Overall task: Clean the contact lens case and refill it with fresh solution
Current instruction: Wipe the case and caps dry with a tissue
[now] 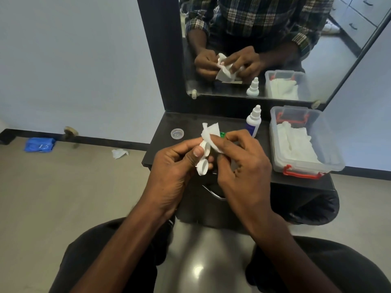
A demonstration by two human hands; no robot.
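No brand or writing can be read anywhere; the blue label on the white plastic solution bottle (253, 121) is too small to make out. The white plastic contact lens case (204, 160) is held above the front edge of the black dresser shelf (160, 144), its long axis running steeply from an open round well at the bottom up into a crumpled white tissue (209, 134). The left hand (177, 163) grips the case, thumb pressed on its side. The right hand (243, 163) pinches the tissue against the case's upper end. A small green cap (222, 134) peeks out behind the tissue. A clear round lid (177, 133) lies on the shelf, and a clear plastic box with red latches (330, 149) holds white cloths.
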